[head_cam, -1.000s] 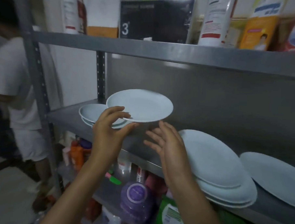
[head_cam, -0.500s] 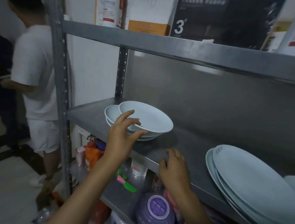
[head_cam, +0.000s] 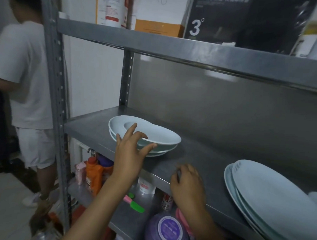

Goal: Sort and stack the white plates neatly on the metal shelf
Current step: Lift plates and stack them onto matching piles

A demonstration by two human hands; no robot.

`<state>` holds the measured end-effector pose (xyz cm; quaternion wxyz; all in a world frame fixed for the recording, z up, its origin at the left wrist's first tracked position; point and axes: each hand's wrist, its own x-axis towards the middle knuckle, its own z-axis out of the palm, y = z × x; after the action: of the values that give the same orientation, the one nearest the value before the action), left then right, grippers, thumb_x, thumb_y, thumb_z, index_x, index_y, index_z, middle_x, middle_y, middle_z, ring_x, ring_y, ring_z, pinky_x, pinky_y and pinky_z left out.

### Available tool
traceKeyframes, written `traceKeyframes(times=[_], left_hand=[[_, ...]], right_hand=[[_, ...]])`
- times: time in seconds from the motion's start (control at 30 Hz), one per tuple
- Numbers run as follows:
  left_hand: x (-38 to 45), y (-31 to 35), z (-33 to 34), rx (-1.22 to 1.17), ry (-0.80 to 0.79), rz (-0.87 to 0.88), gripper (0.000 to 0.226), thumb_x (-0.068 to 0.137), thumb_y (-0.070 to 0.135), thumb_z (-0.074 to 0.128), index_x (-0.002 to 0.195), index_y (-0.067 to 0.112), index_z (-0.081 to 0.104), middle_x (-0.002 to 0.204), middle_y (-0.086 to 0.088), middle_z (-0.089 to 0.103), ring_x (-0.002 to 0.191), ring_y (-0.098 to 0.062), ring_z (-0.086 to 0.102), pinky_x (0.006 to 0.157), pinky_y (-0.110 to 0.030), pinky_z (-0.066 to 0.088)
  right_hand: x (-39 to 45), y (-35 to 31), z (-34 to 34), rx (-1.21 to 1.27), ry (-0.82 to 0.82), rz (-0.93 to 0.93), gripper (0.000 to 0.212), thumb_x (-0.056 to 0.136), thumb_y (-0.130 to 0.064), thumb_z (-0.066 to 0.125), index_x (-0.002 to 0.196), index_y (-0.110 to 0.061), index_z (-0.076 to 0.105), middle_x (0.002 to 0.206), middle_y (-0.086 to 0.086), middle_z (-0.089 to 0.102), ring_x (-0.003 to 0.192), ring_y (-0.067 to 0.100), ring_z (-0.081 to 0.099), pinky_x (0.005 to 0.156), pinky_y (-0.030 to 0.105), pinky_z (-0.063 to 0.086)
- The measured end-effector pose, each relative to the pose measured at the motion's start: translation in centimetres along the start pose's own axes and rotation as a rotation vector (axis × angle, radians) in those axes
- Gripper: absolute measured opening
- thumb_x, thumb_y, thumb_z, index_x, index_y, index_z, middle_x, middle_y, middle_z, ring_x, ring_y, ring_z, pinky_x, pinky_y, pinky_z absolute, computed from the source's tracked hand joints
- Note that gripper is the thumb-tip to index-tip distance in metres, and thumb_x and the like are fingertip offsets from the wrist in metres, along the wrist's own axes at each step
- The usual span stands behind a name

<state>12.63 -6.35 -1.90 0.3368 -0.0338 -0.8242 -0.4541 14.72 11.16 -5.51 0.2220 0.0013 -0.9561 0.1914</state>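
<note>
The top plate (head_cam: 153, 133) sits skewed to the right on a small stack (head_cam: 117, 132) at the left of the middle shelf (head_cam: 197, 158), overhanging the plates under it. The left hand (head_cam: 130, 151) is at the stack's near edge: fingers spread, index finger laid over the top plate's rim, thumb stretched right under that rim against the lower plates; whether it truly pinches is hard to tell, as the hand hides the contact. The right hand (head_cam: 187, 182) is near and to the right, fingers curled over the shelf's front lip, well apart from the stack. Farther right, big plates (head_cam: 270, 197) lie in an overlapping pile. A black box (head_cam: 249, 20) and bottles stand above; an orange bottle (head_cam: 94, 175) and purple lid (head_cam: 169, 229) below. At far left a person (head_cam: 23, 77) in white stands facing away
</note>
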Motion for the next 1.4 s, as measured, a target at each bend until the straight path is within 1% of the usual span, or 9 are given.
traceKeyframes(times=[0.13, 0.2, 0.27, 0.47, 0.63, 0.8, 0.97, 1.2, 1.4], left_hand=[[-0.2, -0.4, 0.2, 0.020, -0.018, -0.024, 0.022, 0.084, 0.041, 0.067, 0.098, 0.026, 0.061, 0.154, 0.003, 0.034, 0.141, -0.031, 0.027, 0.113, -0.062, 0.023], [-0.3, -0.7, 0.4, 0.079, -0.010, 0.000, 0.021, 0.085, 0.042, 0.065, 0.098, 0.026, 0.062, 0.154, 0.002, 0.035, 0.145, -0.034, 0.015, 0.117, -0.061, 0.010], [-0.3, -1.0, 0.6, 0.129, -0.003, 0.039, 0.020, 0.086, 0.041, 0.064, 0.096, 0.024, 0.063, 0.152, 0.001, 0.038, 0.148, -0.034, 0.005, 0.117, -0.052, -0.005], [-0.1, -1.5, 0.6, 0.116, -0.068, 0.093, 0.022, 0.087, 0.042, 0.063, 0.095, 0.022, 0.061, 0.146, -0.004, 0.046, 0.147, -0.030, 0.012, 0.118, -0.042, 0.000], [-0.3, -1.4, -0.1, 0.282, -0.110, 0.182, 0.037, 0.087, 0.046, 0.061, 0.115, 0.022, 0.064, 0.151, -0.004, 0.039, 0.148, -0.026, 0.011, 0.116, -0.041, -0.005], [-1.4, -0.4, -0.1, 0.356, -0.093, 0.317, 0.044, 0.087, 0.045, 0.062, 0.121, 0.018, 0.062, 0.147, -0.008, 0.044, 0.146, -0.030, 0.019, 0.120, -0.052, 0.008], [-2.5, 1.6, 0.2, 0.244, -0.107, 0.368, 0.045, 0.089, 0.046, 0.050, 0.119, 0.016, 0.062, 0.146, -0.007, 0.045, 0.147, -0.028, 0.018, 0.120, -0.045, 0.006], [-4.4, 7.3, 3.4, 0.092, -0.166, 0.467, 0.029, 0.095, 0.027, 0.057, 0.119, 0.013, 0.061, 0.147, -0.007, 0.044, 0.147, -0.027, 0.017, 0.120, -0.038, 0.007], [-8.3, 14.5, 7.4, -0.064, -0.260, 0.530, 0.030, 0.095, 0.013, 0.042, 0.118, 0.011, 0.060, 0.144, -0.010, 0.047, 0.145, -0.030, 0.023, 0.114, -0.049, 0.028]], right_hand=[[0.1, -0.1, 0.2, -0.039, 0.019, -0.005, 0.026, 0.089, -0.027, 0.044, 0.106, -0.017, 0.061, 0.111, 0.002, 0.059, 0.105, 0.020, 0.053, 0.092, 0.032, 0.039], [0.1, 0.0, 0.3, -0.044, 0.025, -0.006, 0.027, 0.090, -0.027, 0.043, 0.107, -0.017, 0.061, 0.112, 0.002, 0.060, 0.106, 0.020, 0.053, 0.093, 0.032, 0.039], [0.1, 0.0, 0.3, -0.049, 0.028, -0.009, 0.028, 0.090, -0.028, 0.043, 0.108, -0.017, 0.061, 0.113, 0.002, 0.060, 0.106, 0.020, 0.053, 0.093, 0.031, 0.039], [-0.1, -0.1, 0.3, -0.075, 0.032, -0.015, 0.026, 0.089, -0.027, 0.043, 0.105, -0.017, 0.061, 0.109, 0.003, 0.061, 0.104, 0.022, 0.054, 0.090, 0.032, 0.039], [-0.3, -0.3, -0.1, -0.080, 0.026, -0.024, 0.026, 0.091, -0.027, 0.043, 0.105, -0.014, 0.060, 0.110, 0.005, 0.060, 0.106, 0.023, 0.053, 0.092, 0.032, 0.039], [-0.5, -0.3, -0.4, -0.065, 0.027, -0.038, 0.024, 0.091, -0.025, 0.042, 0.103, -0.013, 0.059, 0.110, 0.007, 0.060, 0.106, 0.025, 0.052, 0.093, 0.032, 0.038], [-1.3, -0.5, -1.9, 0.241, 0.041, -0.040, 0.027, 0.092, -0.023, 0.047, 0.115, -0.017, 0.060, 0.117, -0.002, 0.058, 0.113, 0.017, 0.052, 0.095, 0.031, 0.044], [-4.0, 0.2, -9.6, 0.468, 0.239, -0.091, 0.021, 0.092, -0.018, 0.051, 0.109, -0.020, 0.063, 0.111, -0.009, 0.061, 0.105, 0.004, 0.053, 0.093, 0.020, 0.040], [-6.5, 7.2, -17.0, 0.515, 0.420, -0.017, 0.021, 0.091, -0.016, 0.051, 0.106, -0.018, 0.065, 0.107, -0.012, 0.064, 0.104, -0.001, 0.054, 0.092, 0.009, 0.038]])
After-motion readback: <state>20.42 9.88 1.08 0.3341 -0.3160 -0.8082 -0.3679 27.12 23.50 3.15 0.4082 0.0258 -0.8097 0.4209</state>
